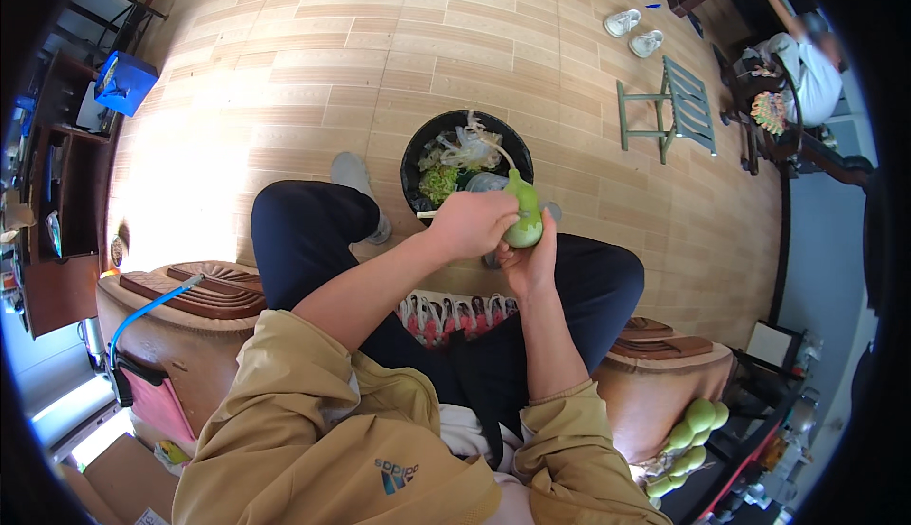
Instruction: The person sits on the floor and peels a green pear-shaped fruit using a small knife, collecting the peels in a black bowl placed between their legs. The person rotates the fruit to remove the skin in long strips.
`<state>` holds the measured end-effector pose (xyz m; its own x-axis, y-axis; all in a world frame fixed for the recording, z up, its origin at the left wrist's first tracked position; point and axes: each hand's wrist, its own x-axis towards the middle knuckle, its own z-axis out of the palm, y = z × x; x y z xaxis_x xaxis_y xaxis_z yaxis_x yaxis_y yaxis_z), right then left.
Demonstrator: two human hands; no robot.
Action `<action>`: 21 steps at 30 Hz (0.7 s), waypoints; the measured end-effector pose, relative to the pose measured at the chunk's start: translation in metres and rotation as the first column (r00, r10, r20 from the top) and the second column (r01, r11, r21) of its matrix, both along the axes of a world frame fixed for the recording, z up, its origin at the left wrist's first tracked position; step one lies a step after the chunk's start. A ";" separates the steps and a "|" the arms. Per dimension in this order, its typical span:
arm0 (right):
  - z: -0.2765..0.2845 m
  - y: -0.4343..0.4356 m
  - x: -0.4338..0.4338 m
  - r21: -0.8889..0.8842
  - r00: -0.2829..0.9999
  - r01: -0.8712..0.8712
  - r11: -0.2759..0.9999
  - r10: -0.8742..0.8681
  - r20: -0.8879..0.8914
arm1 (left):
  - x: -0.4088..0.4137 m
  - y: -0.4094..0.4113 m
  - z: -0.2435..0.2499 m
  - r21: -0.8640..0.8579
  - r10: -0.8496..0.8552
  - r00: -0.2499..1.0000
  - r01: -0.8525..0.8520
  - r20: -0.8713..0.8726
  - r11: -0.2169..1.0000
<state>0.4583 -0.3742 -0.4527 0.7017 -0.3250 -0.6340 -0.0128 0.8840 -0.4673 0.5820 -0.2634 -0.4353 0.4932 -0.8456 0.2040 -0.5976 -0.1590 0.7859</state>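
Observation:
A green bottle gourd [524,201] with a long, curved, pale stem is held over the near right rim of a black bin [527,142]. Its lower bulb is paler, with a jagged border to the darker green skin. My right hand [532,262] cups it from below and the right side. My left hand [473,223] is closed around a thin tool [425,215]; one pale end sticks out to the left, and a narrow grey part lies against the gourd. Clear plastic, leafy green scraps and a clear container are in the bin.
Brown padded armrests [213,297] flank me. Several green gourds [701,415] lie at the lower right. A green folding stool [687,109] and white shoes [623,23] stand at the upper right, near a seated person. A blue bag [127,84] is at the left.

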 end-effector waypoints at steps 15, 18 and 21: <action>0.002 0.006 0.001 -0.165 0.993 -0.018 0.986 -0.002 -0.119 | 0.010 -0.006 -0.003 0.056 0.139 0.986 -0.144 0.088 0.988; 0.002 0.007 0.002 -0.166 0.991 -0.017 0.986 -0.005 -0.134 | 0.005 -0.004 -0.001 0.084 0.095 0.994 -0.100 0.055 0.991; 0.001 0.002 -0.001 -0.112 0.992 -0.059 0.992 0.045 -0.117 | 0.007 -0.004 0.000 0.055 0.124 0.991 -0.127 0.053 0.990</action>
<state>0.4573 -0.3719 -0.4522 0.6447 -0.3651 -0.6716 -0.1165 0.8213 -0.5584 0.5891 -0.2676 -0.4354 0.5871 -0.7885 0.1833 -0.6079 -0.2799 0.7431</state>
